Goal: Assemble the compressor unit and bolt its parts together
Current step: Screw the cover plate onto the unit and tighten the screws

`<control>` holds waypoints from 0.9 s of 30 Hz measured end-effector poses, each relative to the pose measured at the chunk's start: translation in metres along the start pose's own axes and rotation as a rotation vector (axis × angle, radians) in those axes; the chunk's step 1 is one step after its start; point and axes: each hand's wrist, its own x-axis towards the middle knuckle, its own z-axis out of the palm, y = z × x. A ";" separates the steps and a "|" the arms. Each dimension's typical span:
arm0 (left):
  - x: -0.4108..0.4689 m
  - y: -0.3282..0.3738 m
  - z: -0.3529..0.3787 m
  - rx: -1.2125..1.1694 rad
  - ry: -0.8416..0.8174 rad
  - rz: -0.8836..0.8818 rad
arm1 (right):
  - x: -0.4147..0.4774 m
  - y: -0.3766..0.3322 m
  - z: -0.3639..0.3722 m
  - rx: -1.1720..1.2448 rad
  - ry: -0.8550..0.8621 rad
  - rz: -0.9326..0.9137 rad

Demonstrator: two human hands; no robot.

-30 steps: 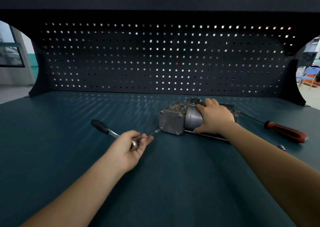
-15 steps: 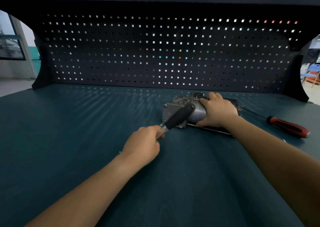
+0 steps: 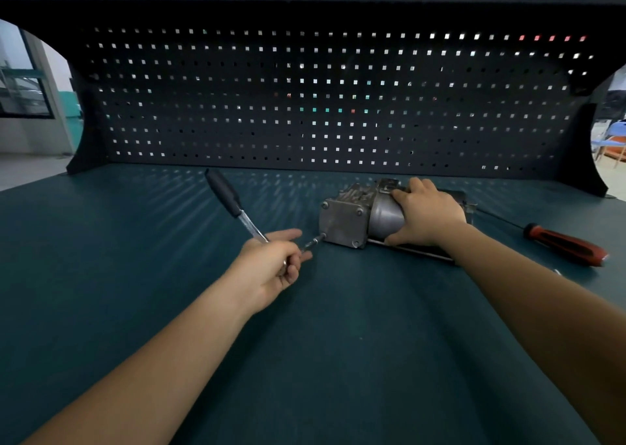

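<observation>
The grey metal compressor unit (image 3: 349, 219) lies on its side on the green bench mat (image 3: 305, 360), its square end plate facing left. My right hand (image 3: 426, 217) grips the unit's round cylinder from above. My left hand (image 3: 271, 268) holds the head of a ratchet wrench (image 3: 233, 207). The wrench's black handle points up and to the left. Its socket extension (image 3: 313, 241) sits against the lower left corner bolt of the end plate.
A red-handled screwdriver (image 3: 562, 243) lies on the mat to the right of the unit, its shaft pointing toward the unit. A dark pegboard (image 3: 321, 105) closes off the back of the bench under a shelf.
The ratchet handle has swung from leaning right across the unit back up to the left. My left hand stays at the wrench head and my right hand stays on the cylinder.
</observation>
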 end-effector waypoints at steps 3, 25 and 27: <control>-0.001 -0.007 0.004 0.282 0.017 0.109 | 0.000 0.000 0.000 0.000 -0.002 -0.001; -0.002 -0.010 0.005 -0.134 -0.016 -0.059 | -0.004 0.008 0.001 0.026 0.012 -0.024; -0.004 -0.006 0.002 -0.323 -0.054 -0.136 | -0.005 0.008 0.001 0.025 0.015 -0.023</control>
